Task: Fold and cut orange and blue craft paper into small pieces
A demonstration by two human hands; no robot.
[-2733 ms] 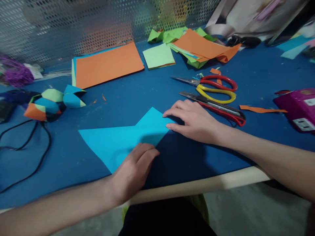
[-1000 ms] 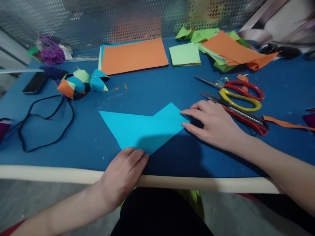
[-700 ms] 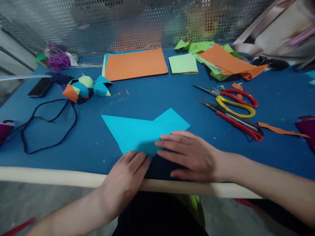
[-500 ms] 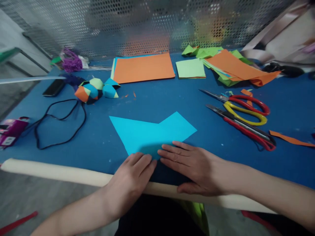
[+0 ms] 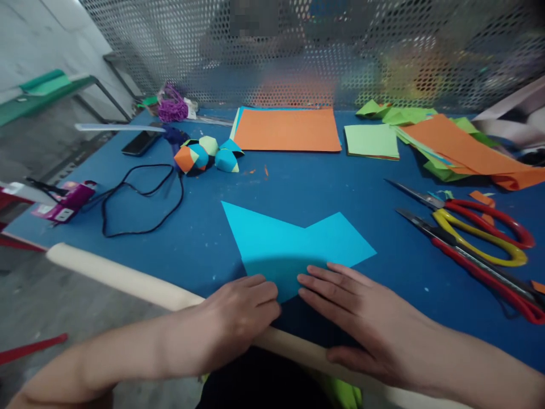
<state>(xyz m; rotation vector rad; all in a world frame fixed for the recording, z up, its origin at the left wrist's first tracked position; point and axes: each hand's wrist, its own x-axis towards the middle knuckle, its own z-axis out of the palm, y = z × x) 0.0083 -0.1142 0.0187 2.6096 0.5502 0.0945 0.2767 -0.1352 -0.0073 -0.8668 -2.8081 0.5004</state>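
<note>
A folded sheet of bright blue paper lies on the blue table in front of me, with one pointed corner at its left and a squarer flap at its right. My left hand is closed at the paper's near left edge, its fingers curled and partly covering it. Flat and with fingers stretched out, my right hand rests on the near right edge of the sheet. The fingertips of both hands are a short way apart. A shadow falls across the near part of the paper.
Right of the paper lie scissors and a red-handled cutter. Behind are an orange paper stack, green squares and folded paper pieces. At left are a phone, a looped cord and purple twine.
My view has turned, so the table and everything on it sit further right. My left hand's fingers are more curled now; the right hand remains flat on the blue paper.
</note>
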